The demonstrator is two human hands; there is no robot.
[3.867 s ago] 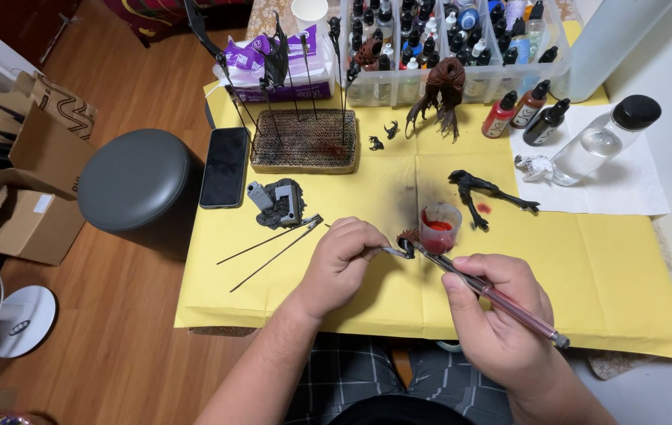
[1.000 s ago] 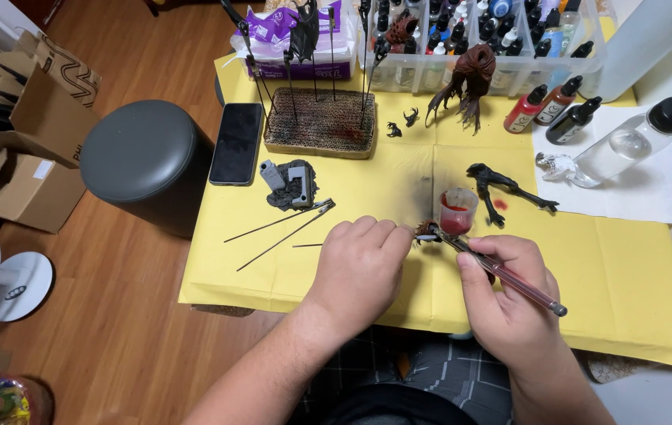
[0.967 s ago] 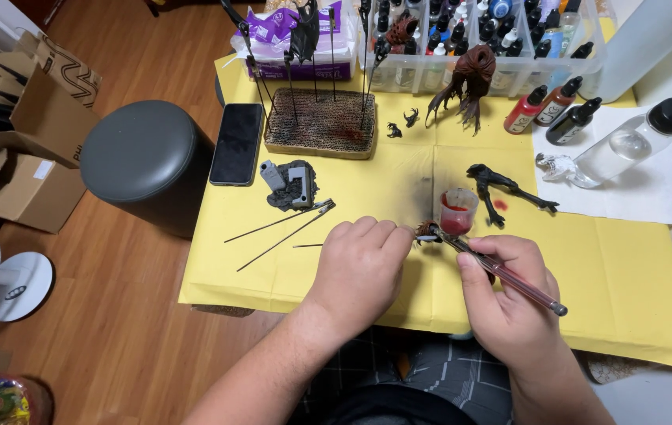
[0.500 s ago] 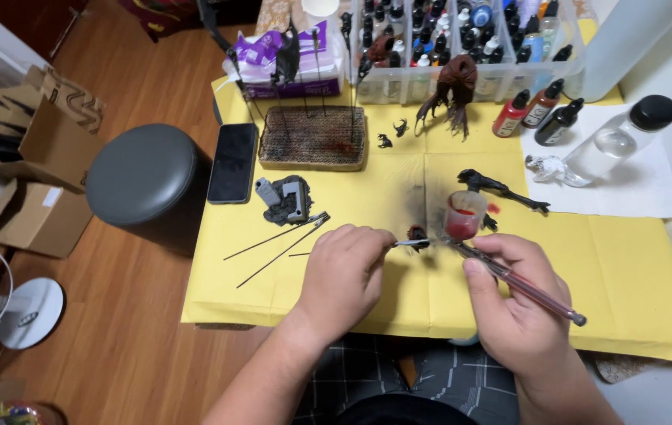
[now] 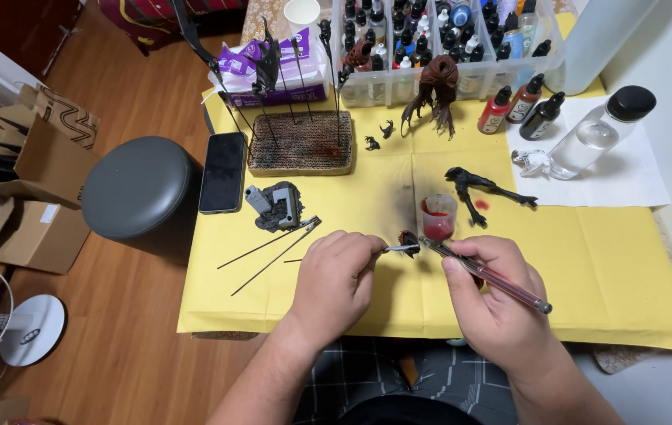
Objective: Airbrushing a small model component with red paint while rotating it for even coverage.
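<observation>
Paintbrush [image 5: 485, 274], tip up-left toward miniature [image 5: 409, 240]

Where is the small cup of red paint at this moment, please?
In the head view, the small cup of red paint stands on the yellow paper, just beyond the right hand and left of the dark figure part.

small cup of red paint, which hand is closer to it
Right. The right hand sits just below the cup of red paint, its brush angled beside it; the left hand is lower and further left.
</observation>
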